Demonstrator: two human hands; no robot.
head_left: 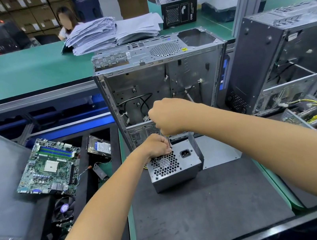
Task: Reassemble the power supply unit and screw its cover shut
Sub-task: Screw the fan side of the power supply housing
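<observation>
Workbench notes: dark mat (pixel 208 205) underfoot of everything, green-topped bench behind. We are working with both hands up at the far top edge of the power supply unit (pixel 173 166). Our right hand (pixel 170 117) is fisting round the handle of a screwdriver (pixel 168 140), shaft pointing almost straight down. Our left hand (pixel 155 146) is curling over the unit's top edge, fingers pinching near the shaft's tip, seemingly steadying it; the screw itself is hidden. Both hands are stacked close, right above left.

The unit is sitting on the mat, fan grille and socket facing us, long axis running left to right, directly below the hands. We judge a cover screw at the top edge is being driven; the tool needs to stay vertical over it.

Room is looking tight behind: the open computer case (pixel 160 82) is standing just beyond the unit. A loose metal panel (pixel 218 149) is lying just right. Mat toward us is giving room. A motherboard (pixel 50 168) is lying well left.
</observation>
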